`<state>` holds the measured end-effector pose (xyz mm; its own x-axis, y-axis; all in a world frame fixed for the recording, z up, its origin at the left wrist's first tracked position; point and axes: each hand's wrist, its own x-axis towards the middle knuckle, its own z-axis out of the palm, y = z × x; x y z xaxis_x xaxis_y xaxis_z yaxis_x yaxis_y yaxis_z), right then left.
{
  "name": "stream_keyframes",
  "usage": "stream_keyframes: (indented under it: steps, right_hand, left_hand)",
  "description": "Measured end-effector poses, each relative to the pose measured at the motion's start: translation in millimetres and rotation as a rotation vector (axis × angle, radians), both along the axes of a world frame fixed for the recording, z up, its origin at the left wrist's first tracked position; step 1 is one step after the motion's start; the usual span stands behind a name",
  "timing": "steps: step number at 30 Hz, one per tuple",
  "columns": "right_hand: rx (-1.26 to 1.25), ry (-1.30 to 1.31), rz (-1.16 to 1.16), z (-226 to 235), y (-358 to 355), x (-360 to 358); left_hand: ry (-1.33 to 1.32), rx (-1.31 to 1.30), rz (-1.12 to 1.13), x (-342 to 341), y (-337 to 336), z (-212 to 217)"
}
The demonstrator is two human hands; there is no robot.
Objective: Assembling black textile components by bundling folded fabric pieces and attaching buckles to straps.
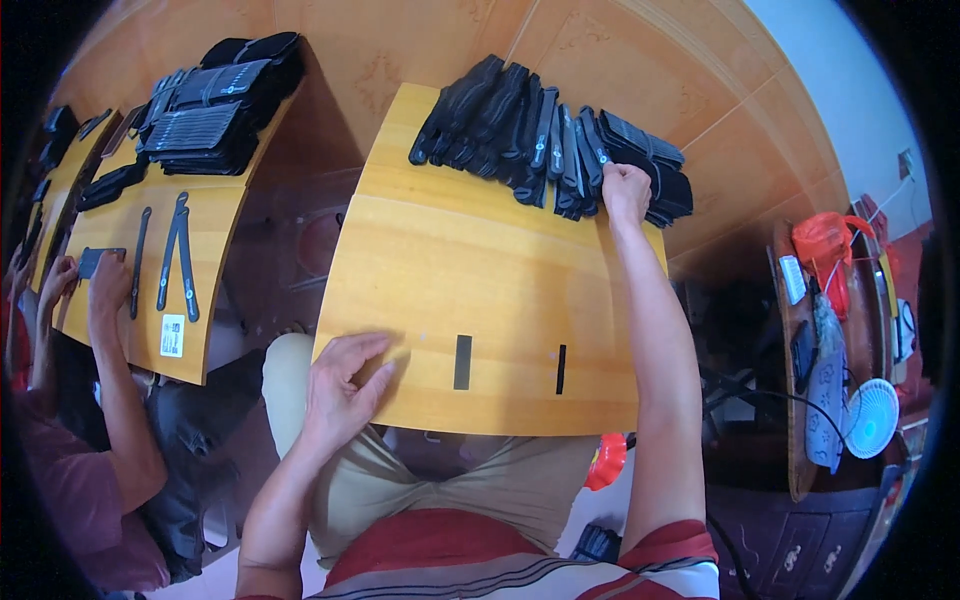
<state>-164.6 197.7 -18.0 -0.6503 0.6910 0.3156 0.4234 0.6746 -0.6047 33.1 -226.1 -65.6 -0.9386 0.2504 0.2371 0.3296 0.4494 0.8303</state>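
Right hand: the person's right hand (627, 192) is reaching to the far right part of the desk (500, 270), its fingers curling and pinching the near end of a dark strap (596, 138).
Left hand: the left hand (345, 385) is resting at the near left edge of the desk, thumb and fingers spreading apart and holding nothing.
Strap row: the pinched strap is lying among a row of dark straps (480, 115), which is running along the far side of the desk, its pieces crowding against one another.
Banded stack: a stack of flat grey pieces (640, 140) is sitting just right of the pinched strap, with black folded material (670, 190) showing beside and below it.
Near surface: a dark rectangular strip (462, 362) is lying right of the left hand, and a narrower black strip (561, 370) is lying farther right, well apart from it.
Neighbouring desk: on a second desk (215, 220) to the left, a co-worker's hands (108, 292) are holding a small dark flat piece (95, 262); loose straps (187, 265) and a white label (172, 336) are lying nearby.
Right side: an orange-red bag (825, 238) and a round pale-blue object (871, 420) are standing out beyond the desk.
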Motion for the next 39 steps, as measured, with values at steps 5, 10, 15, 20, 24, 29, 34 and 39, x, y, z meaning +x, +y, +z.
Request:
stream_keyframes:
  steps: [5,10,15,20,24,29,34,39]
  right_hand:
    - [0.027,-0.125,0.115,-0.5,0.9,-2.4]
    - [0.008,-0.191,0.184,-5.0,11.9,-13.7]
    - [-0.118,-0.246,0.191,-8.3,14.8,-25.5]
    - [-0.214,-0.263,0.238,-3.8,18.6,-29.9]
    - [-0.396,-0.198,0.287,1.1,12.5,-27.1]
    - [-0.533,-0.168,0.292,2.8,14.9,-28.1]
    - [-0.476,-0.251,0.296,7.2,13.4,-26.2]
    - [0.016,-0.384,0.212,19.5,20.0,-12.6]
  left_hand:
    - [0.016,0.012,-0.008,0.2,-0.9,-2.4]
    - [0.016,-0.006,-0.005,0.5,-0.1,-1.6]
    - [0.039,-0.032,-0.011,-0.1,0.8,-1.6]
    - [0.031,-0.046,-0.004,-0.1,3.0,-0.7]
    - [0.025,-0.061,0.001,0.6,3.1,-0.7]
    - [0.027,-0.073,-0.005,0.8,2.1,-0.6]
    - [0.029,-0.066,0.003,1.1,2.3,0.2]
    - [0.040,-0.035,-0.008,0.2,6.5,-1.8]
